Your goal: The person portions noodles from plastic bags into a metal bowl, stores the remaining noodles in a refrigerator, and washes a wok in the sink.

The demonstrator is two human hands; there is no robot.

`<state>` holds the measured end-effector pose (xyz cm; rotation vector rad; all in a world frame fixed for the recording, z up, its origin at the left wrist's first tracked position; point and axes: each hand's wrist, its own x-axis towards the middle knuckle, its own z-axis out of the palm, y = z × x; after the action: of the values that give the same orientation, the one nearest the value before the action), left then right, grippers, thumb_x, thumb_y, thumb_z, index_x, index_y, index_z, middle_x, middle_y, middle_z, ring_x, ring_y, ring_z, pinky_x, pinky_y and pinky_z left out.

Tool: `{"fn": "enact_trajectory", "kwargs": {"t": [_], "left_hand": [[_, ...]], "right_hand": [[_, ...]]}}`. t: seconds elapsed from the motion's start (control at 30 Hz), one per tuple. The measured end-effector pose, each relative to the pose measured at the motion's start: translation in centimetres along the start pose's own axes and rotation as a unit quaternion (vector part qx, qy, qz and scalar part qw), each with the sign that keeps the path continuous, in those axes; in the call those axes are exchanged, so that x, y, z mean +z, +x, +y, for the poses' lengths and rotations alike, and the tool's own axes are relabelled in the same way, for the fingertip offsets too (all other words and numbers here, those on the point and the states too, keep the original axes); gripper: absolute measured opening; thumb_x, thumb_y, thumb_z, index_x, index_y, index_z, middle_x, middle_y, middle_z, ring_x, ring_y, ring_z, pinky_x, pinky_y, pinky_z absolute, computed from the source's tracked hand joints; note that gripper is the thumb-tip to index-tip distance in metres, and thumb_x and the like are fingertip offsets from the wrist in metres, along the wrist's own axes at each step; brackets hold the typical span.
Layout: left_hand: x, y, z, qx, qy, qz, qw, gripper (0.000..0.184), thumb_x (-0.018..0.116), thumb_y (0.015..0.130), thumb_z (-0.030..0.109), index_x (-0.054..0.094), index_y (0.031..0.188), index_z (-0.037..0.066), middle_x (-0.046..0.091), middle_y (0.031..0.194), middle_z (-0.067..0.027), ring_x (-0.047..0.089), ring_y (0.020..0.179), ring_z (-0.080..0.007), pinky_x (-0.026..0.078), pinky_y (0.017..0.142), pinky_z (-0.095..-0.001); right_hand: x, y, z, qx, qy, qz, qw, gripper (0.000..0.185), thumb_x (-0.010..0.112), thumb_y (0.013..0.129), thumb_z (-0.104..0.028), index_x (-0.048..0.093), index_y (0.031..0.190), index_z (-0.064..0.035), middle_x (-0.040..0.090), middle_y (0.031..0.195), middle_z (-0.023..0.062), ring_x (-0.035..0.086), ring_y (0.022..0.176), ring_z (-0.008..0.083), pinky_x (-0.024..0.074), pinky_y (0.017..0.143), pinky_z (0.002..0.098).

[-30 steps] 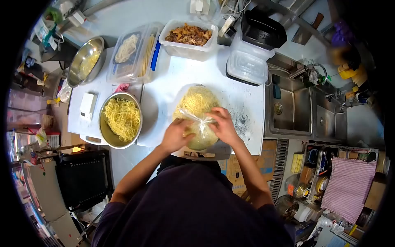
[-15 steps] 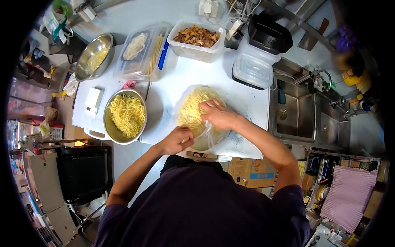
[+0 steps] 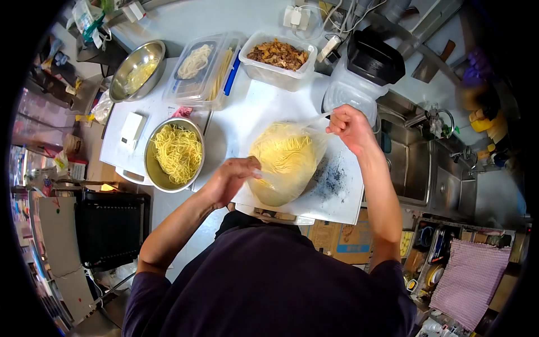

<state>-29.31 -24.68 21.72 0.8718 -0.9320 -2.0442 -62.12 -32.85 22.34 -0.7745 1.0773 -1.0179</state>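
A clear plastic bag of yellow noodles (image 3: 283, 160) rests on the white table (image 3: 236, 132) in front of me. With my right hand (image 3: 351, 126) I pinch one edge of the bag and hold it up to the right. My left hand (image 3: 233, 178) is closed on the bag's plastic at its left side, near the front. Between my hands the film is spread over the noodles. To the left stands a metal pot (image 3: 203, 163) with more yellow noodles (image 3: 175, 154).
Behind are a metal bowl (image 3: 115, 84), a lidded clear box (image 3: 174, 92) with pale noodles, and a tub (image 3: 281, 78) of brown chopped food. Stacked containers (image 3: 375, 62) stand back right, beside the sink (image 3: 407, 163). Dark specks mark the table's right part.
My right hand has moved from on top of the noodles out to the right, drawing the bag's edge along. The gathered plastic is now spread out. The whole view has shifted slightly.
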Motion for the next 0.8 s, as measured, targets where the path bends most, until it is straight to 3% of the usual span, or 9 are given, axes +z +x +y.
{"fn": "enact_trajectory", "kwargs": {"t": [0.03, 0.1, 0.2, 0.33, 0.5, 0.57, 0.63, 0.7, 0.8], "left_hand": [[0.4, -0.7, 1.5, 0.0, 0.001, 0.001, 1.0, 0.015, 0.07, 0.087, 0.015, 0.068, 0.083, 0.0, 0.057, 0.085, -0.0049, 0.052, 0.081, -0.0149, 0.041, 0.075, -0.027], [0.0, -2.3, 5.6, 0.209, 0.421, -0.053, 0.881, 0.018, 0.066, 0.091, 0.011, 0.069, 0.079, -0.003, 0.056, 0.086, -0.0026, 0.051, 0.079, -0.0127, 0.04, 0.07, -0.0267], [-1.8, -3.3, 7.4, 0.141, 0.268, 0.164, 0.939, 0.023, 0.068, 0.089, 0.01, 0.066, 0.071, -0.004, 0.052, 0.082, -0.002, 0.049, 0.077, -0.0115, 0.037, 0.066, -0.026], [-4.5, -1.0, 5.5, 0.25, 0.579, 0.23, 0.741, 0.025, 0.07, 0.079, 0.006, 0.054, 0.063, -0.005, 0.05, 0.076, -0.0128, 0.052, 0.064, -0.0235, 0.043, 0.061, -0.0328], [-8.0, 0.5, 0.4, 0.065, 0.582, 0.252, 0.77, 0.018, 0.068, 0.079, 0.003, 0.052, 0.073, -0.001, 0.055, 0.073, -0.0124, 0.058, 0.061, -0.0181, 0.045, 0.055, -0.0334], [-6.4, 0.8, 0.2, 0.059, 0.025, 0.222, 0.973, 0.013, 0.064, 0.085, 0.0, 0.052, 0.09, 0.002, 0.058, 0.082, -0.0083, 0.058, 0.064, -0.0147, 0.047, 0.057, -0.0307], [-6.6, 0.3, 0.2, 0.071, 0.07, 0.19, 0.977, 0.023, 0.06, 0.089, -0.002, 0.05, 0.109, 0.006, 0.058, 0.092, -0.0063, 0.053, 0.062, -0.0125, 0.045, 0.058, -0.0262], [-4.6, -0.9, 3.0, 0.074, -0.017, 0.145, 0.987, 0.03, 0.06, 0.089, -0.002, 0.051, 0.116, 0.006, 0.056, 0.094, -0.0071, 0.05, 0.061, -0.0105, 0.042, 0.057, -0.0234], [-3.9, -1.4, 3.1, 0.1, 0.035, 0.118, 0.987, 0.036, 0.058, 0.089, -0.001, 0.05, 0.123, 0.007, 0.055, 0.1, -0.0071, 0.048, 0.064, -0.009, 0.039, 0.056, -0.0214]], "right_hand": [[0.5, -0.9, -1.3, -0.048, -0.013, -0.053, 0.997, 0.036, 0.058, 0.089, -0.02, 0.043, 0.057, -0.0122, 0.041, 0.056, 0.0006, 0.043, 0.059, 0.014, 0.0454, 0.075, 0.0386], [2.3, -3.9, -3.2, -0.07, -0.038, -0.017, 0.997, 0.043, 0.056, 0.091, -0.022, 0.033, 0.056, -0.0153, 0.035, 0.056, -0.0003, 0.036, 0.056, 0.013, 0.0425, 0.071, 0.0366], [0.9, -7.0, -2.8, -0.107, 0.079, 0.025, 0.991, 0.046, 0.059, 0.089, -0.026, 0.034, 0.053, -0.0141, 0.035, 0.053, 0.0003, 0.038, 0.054, 0.0157, 0.0407, 0.065, 0.0342], [0.0, -8.2, 3.0, -0.061, -0.058, 0.113, 0.99, 0.044, 0.064, 0.089, -0.03, 0.044, 0.056, -0.0099, 0.04, 0.054, 0.0011, 0.043, 0.056, 0.0141, 0.039, 0.059, 0.032], [4.6, -10.0, 4.0, -0.18, -0.45, 0.225, 0.846, 0.018, 0.073, 0.085, -0.017, 0.062, 0.088, -0.0026, 0.062, 0.081, 0.0072, 0.056, 0.064, 0.0182, 0.0515, 0.067, 0.0313], [9.0, -9.7, 1.2, -0.452, -0.524, 0.266, 0.671, 0.016, 0.067, 0.087, -0.012, 0.063, 0.094, 0.0011, 0.064, 0.085, 0.0092, 0.06, 0.073, 0.0175, 0.0491, 0.07, 0.0283], [11.6, -8.0, 3.4, -0.224, -0.381, -0.021, 0.897, 0.021, 0.067, 0.084, -0.01, 0.065, 0.101, 0.0022, 0.066, 0.099, 0.0155, 0.065, 0.087, 0.0265, 0.0503, 0.08, 0.0353], [12.7, -1.8, 9.2, -0.128, -0.569, -0.15, 0.799, 0.034, 0.067, 0.081, -0.007, 0.064, 0.114, 0.0006, 0.066, 0.106, 0.0182, 0.063, 0.1, 0.0365, 0.049, 0.088, 0.0398], [12.8, 5.9, 16.3, -0.303, -0.656, -0.143, 0.676, 0.052, 0.07, 0.076, -0.009, 0.058, 0.127, -0.0056, 0.059, 0.124, 0.0195, 0.058, 0.116, 0.0346, 0.0432, 0.102, 0.0412]]}}
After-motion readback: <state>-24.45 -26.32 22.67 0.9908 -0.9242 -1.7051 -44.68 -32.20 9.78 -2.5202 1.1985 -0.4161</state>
